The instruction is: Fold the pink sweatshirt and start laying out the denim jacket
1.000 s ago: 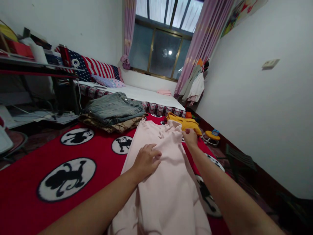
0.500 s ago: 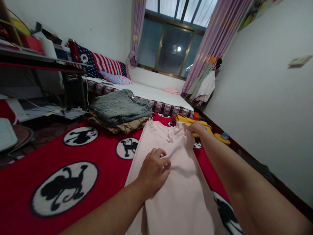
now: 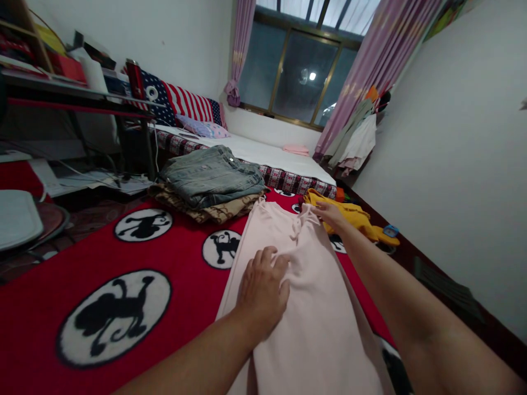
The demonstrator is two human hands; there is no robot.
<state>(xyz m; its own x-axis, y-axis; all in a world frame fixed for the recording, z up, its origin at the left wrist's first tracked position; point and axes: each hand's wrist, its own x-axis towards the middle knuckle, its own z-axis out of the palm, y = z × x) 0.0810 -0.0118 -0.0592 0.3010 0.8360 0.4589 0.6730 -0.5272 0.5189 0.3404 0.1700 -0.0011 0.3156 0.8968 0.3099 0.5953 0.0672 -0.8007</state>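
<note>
Left hand [image 3: 263,288] flat on pink garment [image 3: 304,307], right hand [image 3: 331,214] pinching its far edge (fingers closed).

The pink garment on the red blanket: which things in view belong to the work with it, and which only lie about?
In hand:
- pink garment, spread flat
- left hand, pressed flat on it
- right hand, at its far edge
- red blanket beneath it

Lying about:
- folded jeans on a tan garment
- yellow garment
- striped pillow

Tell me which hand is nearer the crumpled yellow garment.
Right. The right hand lies beside the crumpled yellow garment; the left hand rests apart on the pale pink garment.
</note>
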